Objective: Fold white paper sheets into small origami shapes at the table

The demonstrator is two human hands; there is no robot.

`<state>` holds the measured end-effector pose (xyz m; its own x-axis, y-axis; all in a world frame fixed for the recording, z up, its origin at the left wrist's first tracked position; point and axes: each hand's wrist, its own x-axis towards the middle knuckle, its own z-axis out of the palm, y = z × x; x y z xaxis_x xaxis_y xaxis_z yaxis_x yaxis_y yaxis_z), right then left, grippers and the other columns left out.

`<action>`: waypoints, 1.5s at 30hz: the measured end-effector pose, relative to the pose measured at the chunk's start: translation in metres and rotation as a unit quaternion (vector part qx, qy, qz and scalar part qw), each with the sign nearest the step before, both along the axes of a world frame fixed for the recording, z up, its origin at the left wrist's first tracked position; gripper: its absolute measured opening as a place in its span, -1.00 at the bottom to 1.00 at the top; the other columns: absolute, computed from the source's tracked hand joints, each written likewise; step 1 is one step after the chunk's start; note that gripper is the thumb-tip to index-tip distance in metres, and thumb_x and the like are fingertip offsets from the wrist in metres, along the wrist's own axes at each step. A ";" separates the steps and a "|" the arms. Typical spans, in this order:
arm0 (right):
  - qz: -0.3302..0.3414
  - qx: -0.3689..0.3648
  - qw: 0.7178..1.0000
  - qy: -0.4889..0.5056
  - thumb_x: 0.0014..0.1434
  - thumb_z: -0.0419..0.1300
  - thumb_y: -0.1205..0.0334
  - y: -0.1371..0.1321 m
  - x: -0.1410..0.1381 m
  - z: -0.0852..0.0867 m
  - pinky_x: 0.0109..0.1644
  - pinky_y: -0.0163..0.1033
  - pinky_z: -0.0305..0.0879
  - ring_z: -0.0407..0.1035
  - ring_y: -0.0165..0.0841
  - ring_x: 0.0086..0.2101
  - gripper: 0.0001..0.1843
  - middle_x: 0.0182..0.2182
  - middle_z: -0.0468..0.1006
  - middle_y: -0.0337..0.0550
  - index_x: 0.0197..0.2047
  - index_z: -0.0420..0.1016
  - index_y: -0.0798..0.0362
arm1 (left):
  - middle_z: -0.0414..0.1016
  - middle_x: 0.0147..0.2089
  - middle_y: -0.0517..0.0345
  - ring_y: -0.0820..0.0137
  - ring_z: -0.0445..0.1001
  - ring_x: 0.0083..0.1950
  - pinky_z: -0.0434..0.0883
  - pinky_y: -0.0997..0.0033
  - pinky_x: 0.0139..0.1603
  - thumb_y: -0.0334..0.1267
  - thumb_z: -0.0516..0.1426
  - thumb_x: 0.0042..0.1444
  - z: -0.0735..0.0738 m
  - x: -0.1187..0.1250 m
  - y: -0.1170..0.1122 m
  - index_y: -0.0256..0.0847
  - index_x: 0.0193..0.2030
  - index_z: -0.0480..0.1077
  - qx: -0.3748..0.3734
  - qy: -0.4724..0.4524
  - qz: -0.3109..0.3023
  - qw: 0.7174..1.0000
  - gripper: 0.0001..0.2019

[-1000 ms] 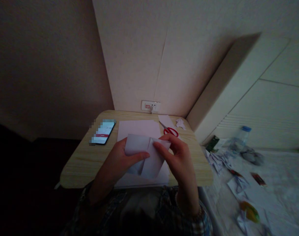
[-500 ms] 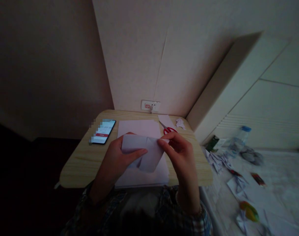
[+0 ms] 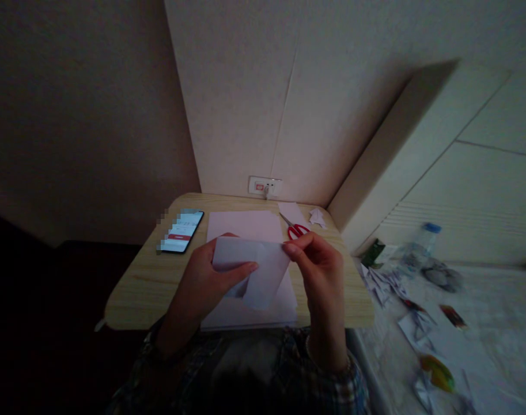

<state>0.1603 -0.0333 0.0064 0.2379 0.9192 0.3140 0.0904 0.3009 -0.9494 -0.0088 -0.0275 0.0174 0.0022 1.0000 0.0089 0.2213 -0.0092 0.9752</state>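
I hold a partly folded sheet of white paper (image 3: 263,271) above a small wooden table (image 3: 146,282). My left hand (image 3: 202,288) grips its left side, thumb on top. My right hand (image 3: 321,274) pinches its upper right corner between thumb and fingers. Under the folded sheet lies a stack of flat white paper (image 3: 245,227). Red-handled scissors (image 3: 294,229) lie just beyond my right hand.
A lit phone (image 3: 180,231) lies on the table's left side. A small folded paper shape (image 3: 317,217) sits at the far right corner, below a wall socket (image 3: 265,186). To the right, a bed holds paper scraps (image 3: 381,282), a plastic bottle (image 3: 418,245) and wrappers.
My right hand has shifted from the middle of the folded sheet to its upper right corner. The sheet has risen slightly and flattened. My left hand keeps its grip.
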 end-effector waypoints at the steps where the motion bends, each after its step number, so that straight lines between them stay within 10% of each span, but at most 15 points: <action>1: -0.013 0.000 1.000 -0.006 0.02 0.29 0.23 0.000 0.000 0.000 -0.37 -0.32 0.20 0.30 -0.42 -0.48 -0.80 -0.59 0.41 -0.33 -0.57 0.40 0.04 | 0.55 -0.44 0.24 0.35 0.52 -0.40 0.43 0.50 -0.45 -0.17 0.33 -0.22 0.000 0.000 0.000 -0.20 -0.38 0.45 -0.001 -0.001 -0.002 1.000 -0.75; 45: 0.052 0.014 0.997 -0.055 0.12 0.21 0.21 0.005 -0.014 0.003 -0.43 -0.36 0.10 0.24 -0.46 -0.51 -0.78 -0.58 0.36 -0.35 -0.53 0.36 0.04 | 0.54 -0.44 0.27 0.42 0.50 -0.44 0.46 0.53 -0.47 -0.29 0.40 -0.35 -0.006 0.005 0.003 -0.24 -0.29 0.43 0.037 -0.200 0.139 0.969 -0.60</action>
<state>0.1462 -0.0284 0.0094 0.1039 0.9272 0.3598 0.1607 0.3413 -0.9261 -0.0034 -0.0250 0.0116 -0.2859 0.9579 0.0243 -0.1713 -0.0760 0.9823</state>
